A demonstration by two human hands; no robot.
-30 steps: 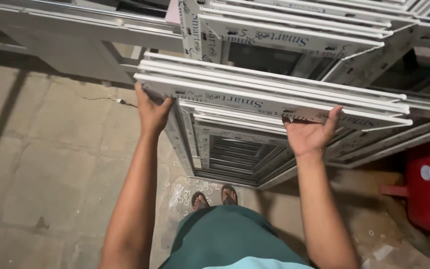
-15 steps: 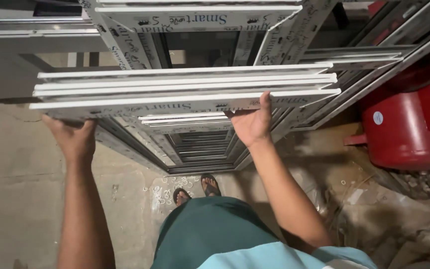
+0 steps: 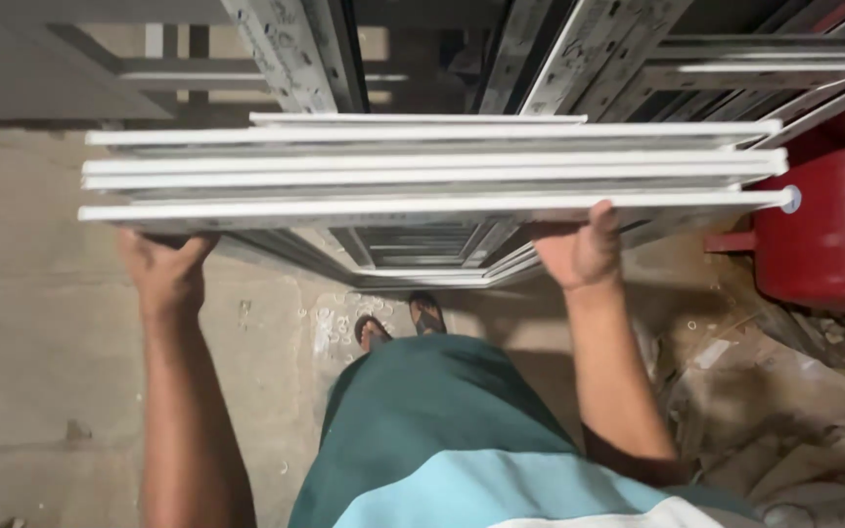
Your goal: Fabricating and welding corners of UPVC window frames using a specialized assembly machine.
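Item: white window frame, carried edge-up and level above the concrete floor, before stacked frames; left hand and right hand each clamped under its lower rail. Step judged: mid-carry; next move calls for even grip, clearing the red tank. Against half a second earlier, the frame sits more level and the tank closer.

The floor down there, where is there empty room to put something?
Bare concrete floor lies open beside the left hand, up to the sandalled feet. By the right hand it is crowded: the red tank, scraps, and stacked white window frames ahead.
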